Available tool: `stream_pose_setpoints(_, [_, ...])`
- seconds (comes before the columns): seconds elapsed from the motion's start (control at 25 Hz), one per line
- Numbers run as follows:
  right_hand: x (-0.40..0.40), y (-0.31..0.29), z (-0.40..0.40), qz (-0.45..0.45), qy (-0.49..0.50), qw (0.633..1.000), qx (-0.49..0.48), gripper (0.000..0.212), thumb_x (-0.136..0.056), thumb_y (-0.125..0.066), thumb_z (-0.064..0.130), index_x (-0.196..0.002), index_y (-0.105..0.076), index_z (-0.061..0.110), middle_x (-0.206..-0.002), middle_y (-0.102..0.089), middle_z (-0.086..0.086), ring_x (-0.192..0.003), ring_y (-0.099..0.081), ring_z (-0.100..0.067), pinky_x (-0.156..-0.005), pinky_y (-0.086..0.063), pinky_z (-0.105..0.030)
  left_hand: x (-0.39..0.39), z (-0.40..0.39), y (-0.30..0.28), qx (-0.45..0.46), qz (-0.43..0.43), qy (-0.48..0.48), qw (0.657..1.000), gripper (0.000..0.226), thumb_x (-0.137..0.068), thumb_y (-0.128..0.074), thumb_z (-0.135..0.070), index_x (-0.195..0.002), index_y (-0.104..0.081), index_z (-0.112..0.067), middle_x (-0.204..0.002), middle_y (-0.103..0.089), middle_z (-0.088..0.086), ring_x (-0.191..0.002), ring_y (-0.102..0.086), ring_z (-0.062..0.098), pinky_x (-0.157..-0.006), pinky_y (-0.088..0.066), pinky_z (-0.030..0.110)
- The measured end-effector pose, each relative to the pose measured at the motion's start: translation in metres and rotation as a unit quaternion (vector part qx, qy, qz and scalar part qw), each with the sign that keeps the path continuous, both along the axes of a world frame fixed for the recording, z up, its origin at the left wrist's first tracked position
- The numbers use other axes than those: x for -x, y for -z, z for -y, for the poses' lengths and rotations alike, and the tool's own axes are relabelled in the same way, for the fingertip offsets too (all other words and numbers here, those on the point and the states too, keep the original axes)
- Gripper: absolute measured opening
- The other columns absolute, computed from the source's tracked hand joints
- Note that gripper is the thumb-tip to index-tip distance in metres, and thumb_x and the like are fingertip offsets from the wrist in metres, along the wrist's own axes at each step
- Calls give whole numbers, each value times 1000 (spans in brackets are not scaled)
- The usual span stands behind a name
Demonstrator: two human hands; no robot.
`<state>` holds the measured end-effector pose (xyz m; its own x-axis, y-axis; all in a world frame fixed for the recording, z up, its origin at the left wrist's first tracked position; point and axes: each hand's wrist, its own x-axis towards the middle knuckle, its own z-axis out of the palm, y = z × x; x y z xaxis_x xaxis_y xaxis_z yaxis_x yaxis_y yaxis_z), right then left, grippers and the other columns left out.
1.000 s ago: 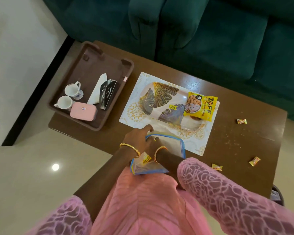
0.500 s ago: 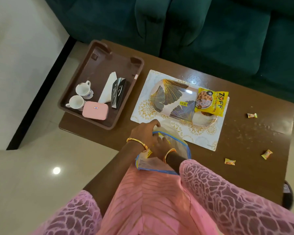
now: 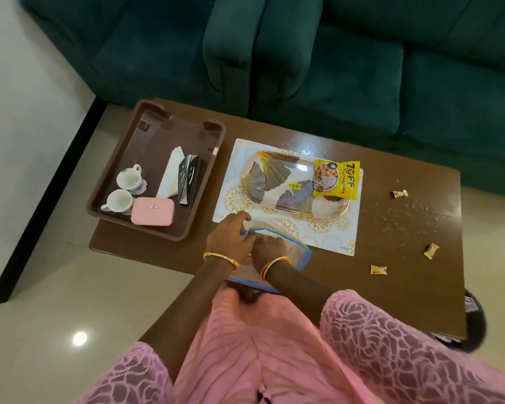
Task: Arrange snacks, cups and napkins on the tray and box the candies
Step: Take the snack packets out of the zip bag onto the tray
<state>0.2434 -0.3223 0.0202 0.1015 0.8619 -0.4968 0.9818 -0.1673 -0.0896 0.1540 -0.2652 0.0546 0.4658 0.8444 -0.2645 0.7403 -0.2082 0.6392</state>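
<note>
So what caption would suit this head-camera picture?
Both hands, left hand and right hand, work at a zip bag beside the snack tray.

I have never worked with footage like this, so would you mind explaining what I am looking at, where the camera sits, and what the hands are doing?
There is no machine here: a person wears one wide-angle camera on the head, looking down at their own two hands over a brown table.

The left hand and right hand both grip a clear zip bag with a blue edge at the near table edge.

On the left, a brown tray holds two white cups, a napkin holder with white napkins and a closed pink box. In the middle, a patterned plate on a placemat carries a yellow snack packet. Three wrapped candies lie loose on the right.
</note>
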Motion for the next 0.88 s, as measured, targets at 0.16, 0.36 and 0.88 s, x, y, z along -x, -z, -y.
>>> stream_pose_setpoints(0.16, [0, -37, 18, -19, 51, 999, -5, 26, -87, -45, 10, -110, -57, 9, -110, -64, -13, -105, -59, -35, -87, -46, -43, 0, -2, -1, 45, 11, -19, 999, 25, -76, -67, -27, -99, -63, -19, -81, -61, 5, -72, -53, 18, -65, -48, 33])
stream_pose_setpoints(0.36, [-33, -87, 51, -114, 166, 973, -113, 35, -77, -53, 9, -111, -55, 16, -104, -66, -12, -94, -62, -37, -72, -49, -39, -4, -12, -6, 94, -37, -46, 994, 18, -84, -59, -25, -92, -71, -14, -90, -70, 16, -85, -61, 34, -67, -46, 33])
stream_pose_setpoints(0.88, [-180, -78, 97, -328, 621, 644, -302, 16, -94, -46, 6, -86, -55, -4, -71, -51, -8, -60, -48, -14, -56, -41, -26, -41, -9, -12, 22, -115, -20, 993, 20, -84, -52, -19, -101, -61, -16, -94, -68, 21, -87, -60, 41, -64, -45, 37])
